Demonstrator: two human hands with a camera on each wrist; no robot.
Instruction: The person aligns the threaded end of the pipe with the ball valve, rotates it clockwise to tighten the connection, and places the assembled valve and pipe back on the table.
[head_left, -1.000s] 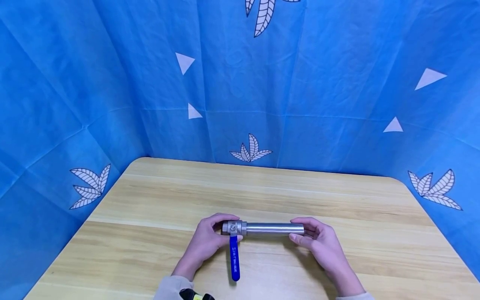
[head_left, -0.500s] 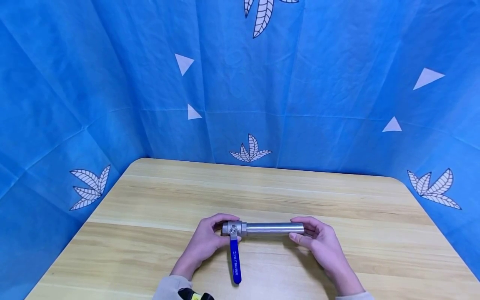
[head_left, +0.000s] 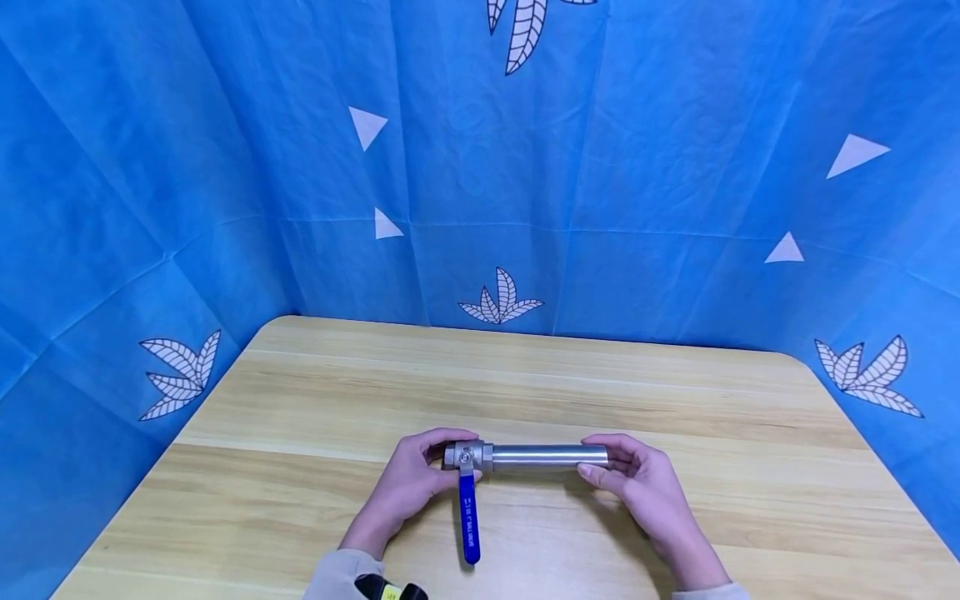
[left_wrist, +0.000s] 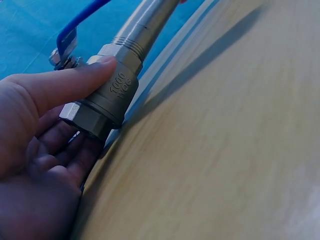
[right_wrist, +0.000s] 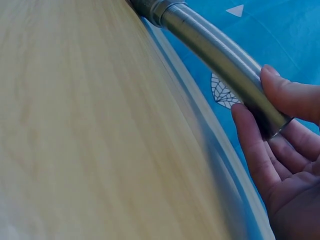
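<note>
A steel ball valve (head_left: 468, 456) with a blue lever handle (head_left: 469, 518) is joined to a steel pipe (head_left: 550, 456) that runs off to the right. My left hand (head_left: 412, 479) grips the valve body, thumb along the near side and fingers on the far side. In the left wrist view, "1000 WOG" shows on the valve body (left_wrist: 117, 92), and a few threads (left_wrist: 127, 46) are bare where the pipe enters. My right hand (head_left: 645, 483) pinches the pipe's free end between thumb and fingers. The lever points toward me. The pipe casts a shadow on the table.
A light wooden table (head_left: 300, 400) with rounded far corners lies below the hands. Blue cloth (head_left: 480, 167) printed with white leaves and triangles hangs behind it and along the sides. A black and yellow band (head_left: 390, 590) sits at the left sleeve.
The lever's lower end has swung slightly right and then back left. Both hands have kept their places on the valve and pipe.
</note>
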